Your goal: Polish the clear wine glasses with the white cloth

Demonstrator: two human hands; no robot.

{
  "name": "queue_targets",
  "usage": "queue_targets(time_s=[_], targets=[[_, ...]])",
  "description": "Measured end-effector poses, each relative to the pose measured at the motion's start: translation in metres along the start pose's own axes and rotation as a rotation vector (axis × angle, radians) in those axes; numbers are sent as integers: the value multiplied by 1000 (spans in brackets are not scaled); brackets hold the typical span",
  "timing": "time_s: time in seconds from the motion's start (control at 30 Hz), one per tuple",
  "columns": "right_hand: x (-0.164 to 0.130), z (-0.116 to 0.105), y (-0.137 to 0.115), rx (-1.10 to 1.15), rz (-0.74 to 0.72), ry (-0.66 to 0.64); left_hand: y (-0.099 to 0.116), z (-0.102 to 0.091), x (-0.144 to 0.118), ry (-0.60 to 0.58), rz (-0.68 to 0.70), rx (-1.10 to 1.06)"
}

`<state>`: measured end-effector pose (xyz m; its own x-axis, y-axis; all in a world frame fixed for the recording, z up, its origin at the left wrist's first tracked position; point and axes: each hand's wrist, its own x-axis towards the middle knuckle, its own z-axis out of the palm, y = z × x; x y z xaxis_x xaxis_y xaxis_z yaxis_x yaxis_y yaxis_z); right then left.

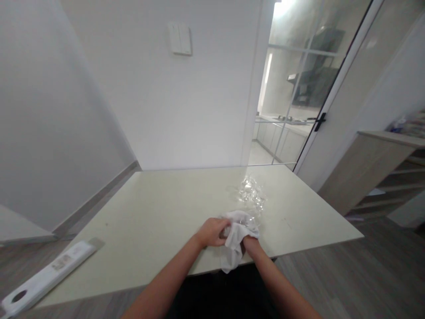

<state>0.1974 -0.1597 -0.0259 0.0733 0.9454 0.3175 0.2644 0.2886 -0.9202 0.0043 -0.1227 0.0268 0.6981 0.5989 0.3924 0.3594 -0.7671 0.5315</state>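
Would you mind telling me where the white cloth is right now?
In the head view, the cloth is bunched between both hands, left hand and right hand, above the table's near edge, just before the clear glasses.

We cannot read any words, numbers or signs here. At about 8 o'clock, a long white box [46, 277] hangs over the corner of the worktop [159, 208]. It has a small label on its top, but the print is too tiny and blurry for us to read. The white switch [180, 39] on the wall at 12 o'clock has no writing.
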Motion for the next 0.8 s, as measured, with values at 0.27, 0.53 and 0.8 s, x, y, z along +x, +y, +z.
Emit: queue_targets(time_s=[0.27,0.53,0.8], targets=[[-3,-1,-1,14,81,49,14,3,30,400,-220,-290],[3,0,-27,17,5,-259,-5,34,37,403,-327,-993],[2,4,-25,14,48,-231,-17,37,29,416,-352,-1109]])
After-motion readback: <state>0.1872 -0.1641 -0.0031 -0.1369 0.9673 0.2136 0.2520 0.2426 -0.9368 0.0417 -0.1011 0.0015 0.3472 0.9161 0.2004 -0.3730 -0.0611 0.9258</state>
